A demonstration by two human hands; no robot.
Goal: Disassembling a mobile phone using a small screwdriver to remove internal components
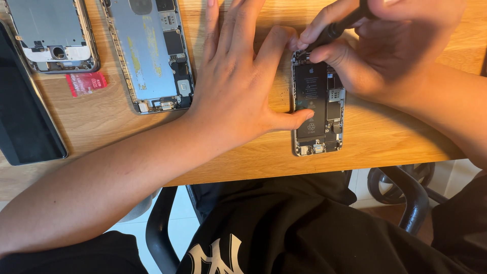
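While the wooden table (385, 137) is bearing 3 opened phones, work is proceeding.
Left hand (238, 86) is lying open, steadying the opened phone (317, 106); right hand (380, 45) is gripping a dark tool (335, 29).

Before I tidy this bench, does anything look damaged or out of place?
The larger phone shell shows yellowish residue streaked down its bare inner plate. A small red card lies loose and tilted below the grey phone shell. The opened phone under the left hand and right hand looks intact.
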